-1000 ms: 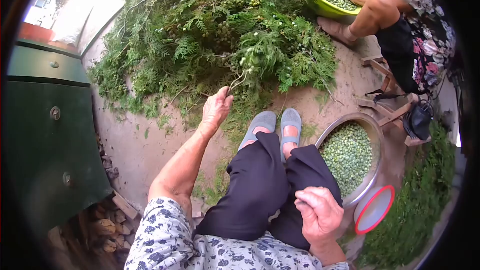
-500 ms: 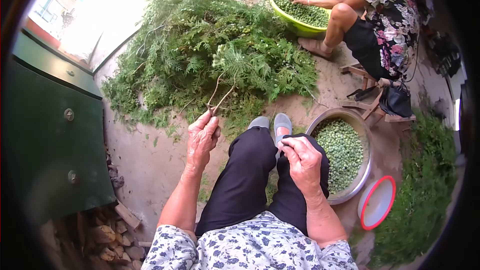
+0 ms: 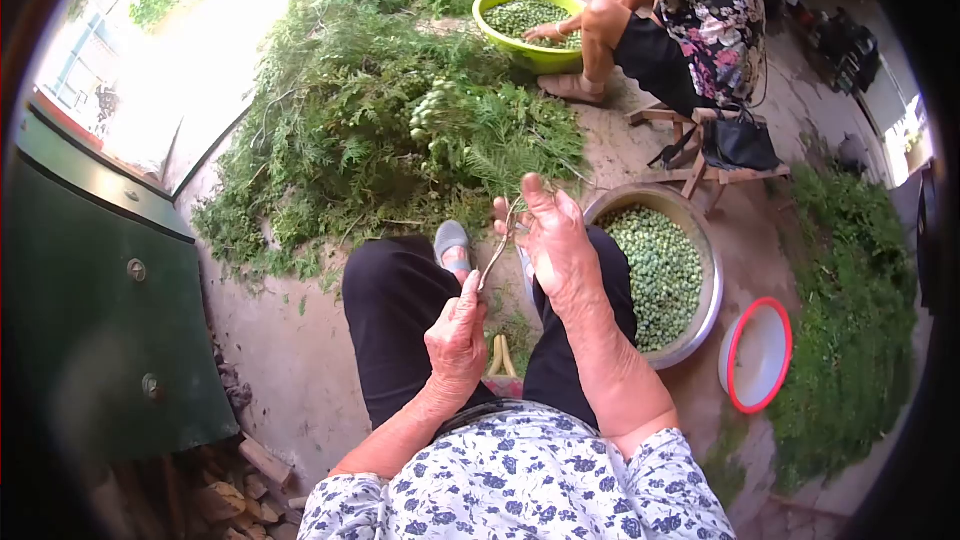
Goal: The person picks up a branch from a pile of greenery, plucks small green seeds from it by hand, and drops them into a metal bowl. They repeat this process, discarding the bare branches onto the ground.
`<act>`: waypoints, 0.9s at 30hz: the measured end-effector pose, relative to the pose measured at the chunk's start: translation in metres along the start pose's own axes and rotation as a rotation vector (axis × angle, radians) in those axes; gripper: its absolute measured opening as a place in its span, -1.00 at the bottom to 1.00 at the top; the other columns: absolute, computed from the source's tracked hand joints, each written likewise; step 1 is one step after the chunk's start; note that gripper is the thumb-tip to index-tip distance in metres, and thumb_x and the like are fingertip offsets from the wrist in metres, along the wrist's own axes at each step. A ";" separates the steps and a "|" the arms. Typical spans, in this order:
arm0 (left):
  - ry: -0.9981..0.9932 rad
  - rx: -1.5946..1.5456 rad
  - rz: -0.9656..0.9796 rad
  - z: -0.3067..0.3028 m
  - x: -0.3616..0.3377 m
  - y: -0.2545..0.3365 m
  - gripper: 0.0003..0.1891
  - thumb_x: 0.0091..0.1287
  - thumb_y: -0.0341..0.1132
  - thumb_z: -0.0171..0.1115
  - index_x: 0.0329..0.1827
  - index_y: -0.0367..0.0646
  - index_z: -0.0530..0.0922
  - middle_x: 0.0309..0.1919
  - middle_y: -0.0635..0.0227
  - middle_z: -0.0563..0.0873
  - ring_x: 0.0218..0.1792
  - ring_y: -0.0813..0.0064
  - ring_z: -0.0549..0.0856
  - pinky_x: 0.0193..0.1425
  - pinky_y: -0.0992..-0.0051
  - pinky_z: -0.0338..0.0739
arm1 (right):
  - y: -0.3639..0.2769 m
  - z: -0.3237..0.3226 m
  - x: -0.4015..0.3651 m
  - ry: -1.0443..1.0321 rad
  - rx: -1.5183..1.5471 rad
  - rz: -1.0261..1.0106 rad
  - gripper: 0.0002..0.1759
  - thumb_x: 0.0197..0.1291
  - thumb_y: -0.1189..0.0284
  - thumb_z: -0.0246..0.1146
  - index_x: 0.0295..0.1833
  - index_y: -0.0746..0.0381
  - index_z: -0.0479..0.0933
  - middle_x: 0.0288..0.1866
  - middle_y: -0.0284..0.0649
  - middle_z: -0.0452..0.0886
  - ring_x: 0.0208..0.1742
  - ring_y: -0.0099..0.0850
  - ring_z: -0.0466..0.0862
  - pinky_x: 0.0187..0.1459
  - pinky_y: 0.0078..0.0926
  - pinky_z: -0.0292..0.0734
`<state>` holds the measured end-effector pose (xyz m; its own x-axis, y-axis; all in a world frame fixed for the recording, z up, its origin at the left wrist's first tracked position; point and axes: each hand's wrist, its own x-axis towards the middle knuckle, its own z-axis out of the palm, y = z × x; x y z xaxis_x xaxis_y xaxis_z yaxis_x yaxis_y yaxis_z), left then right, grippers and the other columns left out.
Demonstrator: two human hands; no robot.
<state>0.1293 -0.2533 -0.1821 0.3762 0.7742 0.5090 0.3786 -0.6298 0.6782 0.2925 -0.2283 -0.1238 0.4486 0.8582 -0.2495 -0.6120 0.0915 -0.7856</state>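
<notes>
My left hand (image 3: pixel 458 342) is closed on the lower end of a thin leafy branch (image 3: pixel 492 262), held upright over my lap. My right hand (image 3: pixel 562 248) is beside the upper stem, its fingers spread and apart, with the branch passing between thumb and fingers. Green sprigs with pale berry clusters (image 3: pixel 430 118) show beyond the hands, overlapping the big pile of cut branches (image 3: pixel 330 140). Right of my knee stands a metal basin (image 3: pixel 712 290) with many small green berries (image 3: pixel 655 275).
A red-rimmed white bowl (image 3: pixel 758 355) leans near the basin. Ahead, a seated person (image 3: pixel 700 20) reaches into a yellow-green basin (image 3: pixel 545 58) of berries. Wooden stools (image 3: pixel 700 160) stand at right, cut greenery (image 3: pixel 840 340) beyond. A dark green metal cabinet (image 3: pixel 100 310) and firewood (image 3: pixel 225 500) are at left.
My left hand has come inward and lower with the branch. My right hand has moved up and left to the stem, its fingers opening. The view has shifted slightly.
</notes>
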 end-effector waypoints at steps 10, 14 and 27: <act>-0.236 0.006 0.002 0.026 -0.035 -0.005 -0.47 0.14 -0.50 0.20 0.24 -0.15 0.40 -0.45 0.23 0.53 -0.48 0.23 0.59 -0.43 0.36 0.47 | 0.038 -0.050 0.030 0.274 0.184 0.151 -0.70 0.02 0.54 0.35 -0.22 0.28 0.35 -0.37 -0.24 0.50 -0.59 -0.39 0.52 -0.64 -0.48 0.42; -0.382 -0.112 -0.086 0.029 -0.028 -0.011 -0.51 0.22 -0.33 0.21 0.23 -0.17 0.38 -0.35 0.14 0.57 -0.33 0.13 0.59 -0.26 0.28 0.47 | 0.041 -0.066 0.038 0.223 0.184 0.167 -0.70 0.02 0.52 0.36 -0.24 0.22 0.34 -0.44 -0.30 0.46 -0.70 -0.48 0.38 -0.73 -0.55 0.21; -0.142 -0.905 -0.842 0.015 0.081 -0.059 -0.56 0.33 -0.19 0.18 0.15 -0.29 0.41 -0.28 0.25 0.65 -0.40 0.57 0.65 -0.29 0.57 0.54 | 0.047 -0.065 0.022 -0.011 0.105 0.227 -0.77 0.09 0.42 0.34 -0.29 0.28 0.43 -0.55 -0.21 0.50 -0.75 -0.51 0.39 -0.71 -0.60 0.26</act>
<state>0.1505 -0.1544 -0.1891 0.4083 0.8674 -0.2844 -0.1513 0.3715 0.9160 0.3159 -0.2383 -0.2036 0.2850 0.8681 -0.4064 -0.7609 -0.0529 -0.6467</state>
